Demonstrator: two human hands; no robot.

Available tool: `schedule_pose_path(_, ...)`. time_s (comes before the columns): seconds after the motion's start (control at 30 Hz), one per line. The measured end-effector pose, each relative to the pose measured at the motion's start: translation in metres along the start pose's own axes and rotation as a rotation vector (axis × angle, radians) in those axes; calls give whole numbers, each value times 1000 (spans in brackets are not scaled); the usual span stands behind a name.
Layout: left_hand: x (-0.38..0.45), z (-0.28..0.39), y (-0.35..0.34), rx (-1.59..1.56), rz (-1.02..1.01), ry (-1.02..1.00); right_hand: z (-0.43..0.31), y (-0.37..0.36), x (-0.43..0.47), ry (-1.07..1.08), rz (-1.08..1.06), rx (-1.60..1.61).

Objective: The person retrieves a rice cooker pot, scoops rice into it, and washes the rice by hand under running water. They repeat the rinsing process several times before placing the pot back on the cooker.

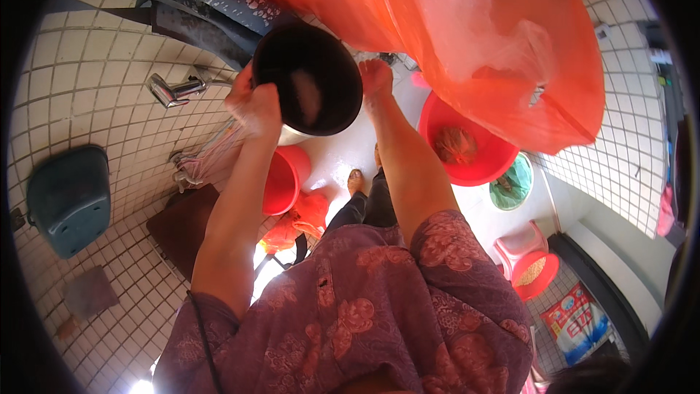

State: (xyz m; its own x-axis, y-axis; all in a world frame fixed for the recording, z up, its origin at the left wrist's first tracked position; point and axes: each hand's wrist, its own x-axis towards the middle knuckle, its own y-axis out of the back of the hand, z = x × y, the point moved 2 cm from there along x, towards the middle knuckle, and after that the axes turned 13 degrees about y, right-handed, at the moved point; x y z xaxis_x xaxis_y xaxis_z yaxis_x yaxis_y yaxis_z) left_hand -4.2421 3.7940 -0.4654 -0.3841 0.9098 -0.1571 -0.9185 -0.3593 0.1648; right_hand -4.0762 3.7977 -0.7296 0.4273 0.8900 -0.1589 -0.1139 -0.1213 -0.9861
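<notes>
A deep round black container [306,85] is held up in front of me, with its dark mouth facing me and a pale reflection inside. My left hand [256,103] is closed on its left rim. On the opposite side my right hand [376,81] grips the right rim, its fingers partly hidden from view. Just beyond the right hand hangs a large orange-red plastic bag [525,93], filling the upper right. Below my left forearm stands a red bucket [295,167], partly covered by the arm.
A red basin [481,172] holding a bagged item stands right, beside a green-lined bin [511,186]. A red bowl of grains [547,279] sits by a pink stool [525,241]. A metal spray nozzle [169,92] and teal box [68,202] are on the left tiled wall.
</notes>
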Motion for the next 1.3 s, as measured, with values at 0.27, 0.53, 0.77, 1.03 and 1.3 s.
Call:
schedule_pose_path(0.27,-21,-1,99,-66,-77,165,39,-9,-96,-87,402,-409)
schedule_pose_path(0.53,-33,10,203,-14,-118,252,-43,-41,-170,-19,584,-899)
schedule_pose_path(0.77,-44,14,265,-62,-44,285,-130,-35,-247,-89,502,-863)
schedule_pose_path(1.03,-35,-12,306,-68,-3,190,-159,-16,-303,-14,702,-806)
schedule_pose_path(1.3,-42,1,288,-90,-123,183,-130,-91,-284,-243,195,-1943)
